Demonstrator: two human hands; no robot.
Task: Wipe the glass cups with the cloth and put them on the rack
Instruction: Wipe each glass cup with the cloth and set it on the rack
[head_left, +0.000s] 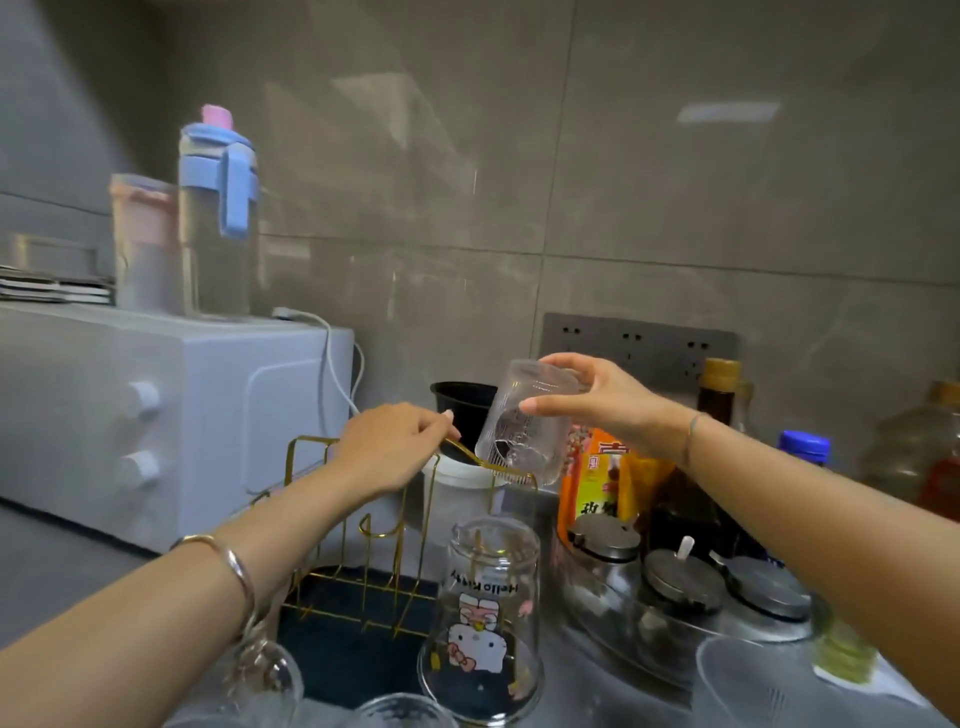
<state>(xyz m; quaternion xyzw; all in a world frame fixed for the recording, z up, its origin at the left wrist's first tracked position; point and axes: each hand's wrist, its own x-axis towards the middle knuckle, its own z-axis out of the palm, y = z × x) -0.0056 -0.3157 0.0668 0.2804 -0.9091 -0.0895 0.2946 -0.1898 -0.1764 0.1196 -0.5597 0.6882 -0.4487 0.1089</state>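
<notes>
My right hand (608, 400) grips a ribbed clear glass cup (524, 431) upside down, its mouth just above a prong of the gold wire rack (363, 525). My left hand (389, 447) pinches that gold prong at the rack's back right. A printed cartoon glass (483, 623) hangs inverted on the rack's front right prong. Another inverted glass (265, 675) stands at the lower left, partly behind my left forearm. Two more glass rims (400, 712) (737, 680) show at the bottom edge. No cloth is visible.
A white microwave (171, 426) with bottles on top stands to the left. A black cup in a white pot (462, 410) sits behind the rack. Seasoning jars (680, 587), snack packets and oil bottles (717, 400) crowd the right side. The tiled wall lies close behind.
</notes>
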